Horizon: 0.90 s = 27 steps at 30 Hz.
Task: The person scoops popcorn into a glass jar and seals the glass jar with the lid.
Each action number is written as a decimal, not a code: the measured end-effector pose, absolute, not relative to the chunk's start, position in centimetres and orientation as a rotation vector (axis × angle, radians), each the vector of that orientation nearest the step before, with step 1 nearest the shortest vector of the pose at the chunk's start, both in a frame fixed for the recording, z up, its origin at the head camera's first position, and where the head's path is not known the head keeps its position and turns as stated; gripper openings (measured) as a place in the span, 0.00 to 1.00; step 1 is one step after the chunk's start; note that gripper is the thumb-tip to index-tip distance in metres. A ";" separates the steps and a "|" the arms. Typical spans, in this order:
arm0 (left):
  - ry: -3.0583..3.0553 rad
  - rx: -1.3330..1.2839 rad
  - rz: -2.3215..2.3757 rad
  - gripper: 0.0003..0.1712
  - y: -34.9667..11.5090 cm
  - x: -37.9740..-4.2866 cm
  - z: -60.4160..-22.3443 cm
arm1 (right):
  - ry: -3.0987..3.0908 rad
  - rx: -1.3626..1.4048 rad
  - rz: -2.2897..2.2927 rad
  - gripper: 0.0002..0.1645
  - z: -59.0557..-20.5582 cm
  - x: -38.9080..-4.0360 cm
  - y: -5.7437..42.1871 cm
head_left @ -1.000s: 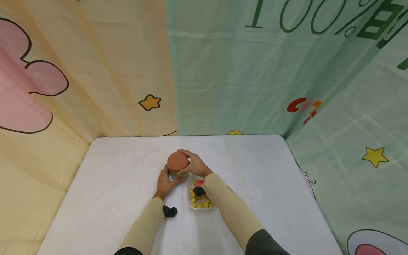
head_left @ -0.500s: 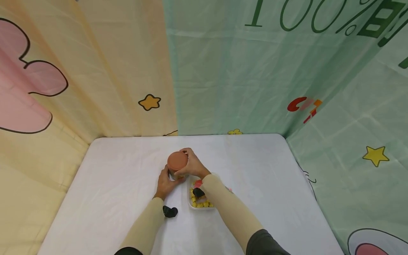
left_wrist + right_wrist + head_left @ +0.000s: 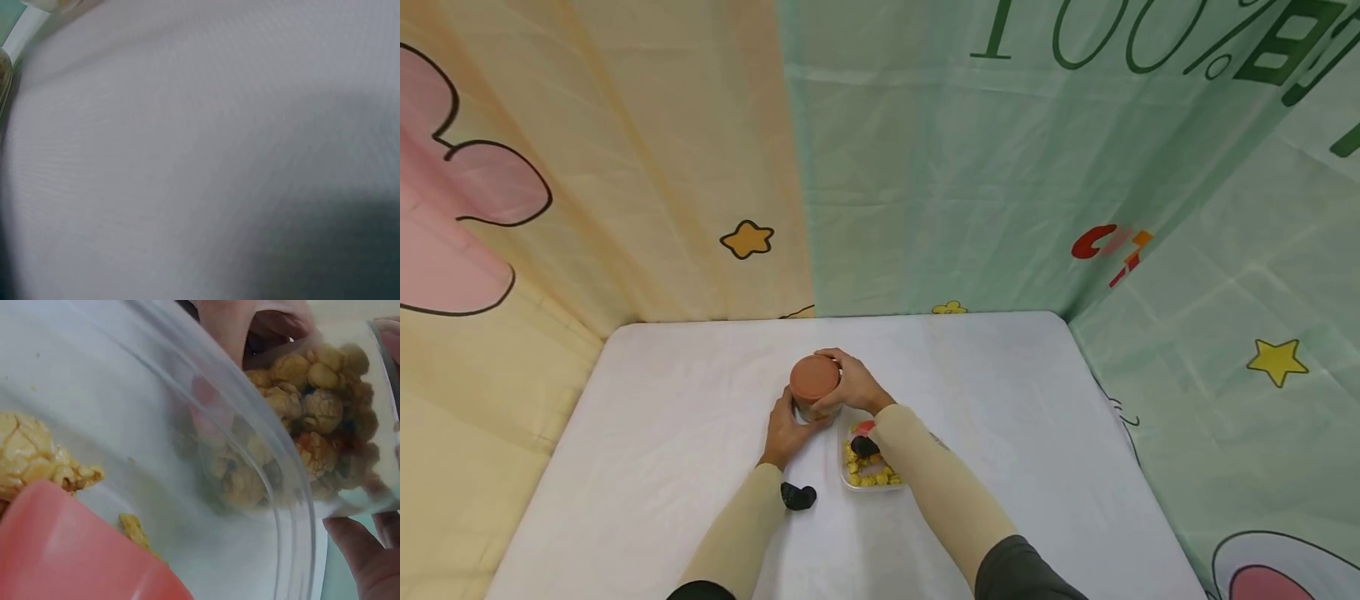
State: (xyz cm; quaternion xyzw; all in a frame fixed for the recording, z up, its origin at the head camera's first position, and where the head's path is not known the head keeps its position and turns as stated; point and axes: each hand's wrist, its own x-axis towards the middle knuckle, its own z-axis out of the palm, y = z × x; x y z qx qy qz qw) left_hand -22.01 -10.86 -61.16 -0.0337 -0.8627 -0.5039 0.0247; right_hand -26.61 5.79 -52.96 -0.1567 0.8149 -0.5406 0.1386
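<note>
A clear jar (image 3: 319,419) of popcorn with a brownish-orange lid (image 3: 814,377) stands at the middle of the white table. My left hand (image 3: 786,433) grips the jar's body from the left and front. My right hand (image 3: 856,387) holds the lid's right side, thumb in front and fingers behind. In the right wrist view, fingers curl at the jar, partly seen through clear plastic. Just a sliver of the jar (image 3: 5,78) shows at the left edge of the left wrist view.
Just right of the jar, below my right forearm, sits a clear plastic container (image 3: 294,481) with popcorn pieces (image 3: 872,480) and a pink scoop-like object (image 3: 87,550) inside. Black wrist cameras jut from both sleeves. Printed curtains (image 3: 925,192) hang behind and beside the white table (image 3: 1000,417).
The fingers of my right hand have shifted slightly around the lid. My left hand and the jar stay in place, and the head view has drifted a little.
</note>
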 end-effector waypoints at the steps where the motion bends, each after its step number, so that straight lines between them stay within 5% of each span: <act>1: -2.665 -0.104 -1.565 0.52 -10.9 -22.0 -61.1 | 2.378 -0.446 -1.563 0.53 -53.0 -26.6 5.7; 17: -2.699 -0.100 -1.586 0.53 -11.1 -22.1 -60.8 | 2.189 -0.529 -1.583 0.61 -53.0 -26.7 5.7; 27: -2.676 -0.092 -1.613 0.53 -10.9 -21.9 -61.0 | 2.235 -0.586 -1.634 0.56 -53.5 -26.8 5.9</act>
